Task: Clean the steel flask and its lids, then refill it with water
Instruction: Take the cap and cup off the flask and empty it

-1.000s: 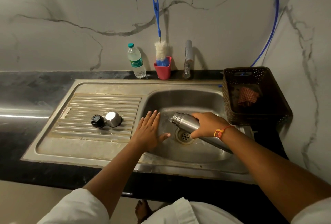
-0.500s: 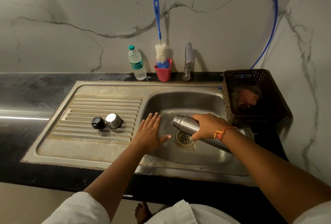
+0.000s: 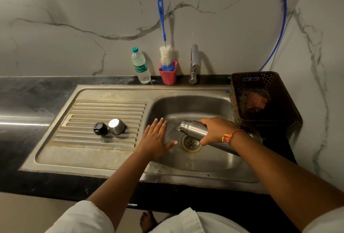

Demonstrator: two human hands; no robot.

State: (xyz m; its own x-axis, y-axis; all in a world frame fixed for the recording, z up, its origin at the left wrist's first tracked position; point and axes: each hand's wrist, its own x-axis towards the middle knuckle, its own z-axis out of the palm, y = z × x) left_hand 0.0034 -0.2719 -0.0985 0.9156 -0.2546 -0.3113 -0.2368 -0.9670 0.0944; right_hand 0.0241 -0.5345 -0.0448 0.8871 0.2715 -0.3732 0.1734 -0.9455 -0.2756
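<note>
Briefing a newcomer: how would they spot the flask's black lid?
Find the steel sink; left of its basin lies the ribbed draining board. Two small caps sit there: the black lid is the left one, beside the shiny steel cap.

Dim, warm light from the upper left throws soft shadows rightward behind the bottle brush [image 3: 162, 20] and tap [image 3: 194, 61], glare streaks the black counter [image 3: 24, 102], and the edges bow.

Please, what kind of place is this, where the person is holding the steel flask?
Most likely a home kitchen washing area: a steel sink with a ribbed drainboard, a tap behind it, and a bottle brush in a red cup. The right hand holds the steel flask over the sink.
</note>
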